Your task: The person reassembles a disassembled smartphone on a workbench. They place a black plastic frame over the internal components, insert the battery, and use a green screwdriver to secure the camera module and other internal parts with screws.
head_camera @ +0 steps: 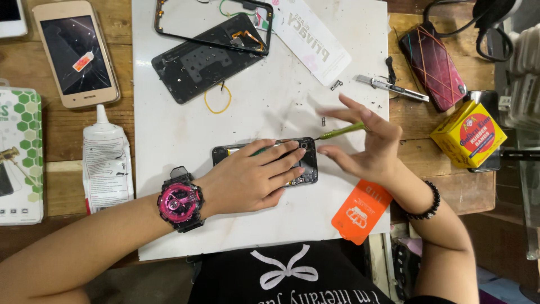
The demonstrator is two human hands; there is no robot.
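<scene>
White mat [169, 169] on wooden bench [67, 129], seen from head camera. Opened black phone [306, 169] lay flat near mat's middle, long axis left to right. Left hand [247, 180] pressed down on it, fingers spread flat, gripping nothing. Right hand [368, 149] just right of phone, thumb and forefinger pinched on green screwdriver [343, 132], other fingers fanned out; tip pointed left, reaching phone's upper right corner. Nearer: right hand.
</scene>
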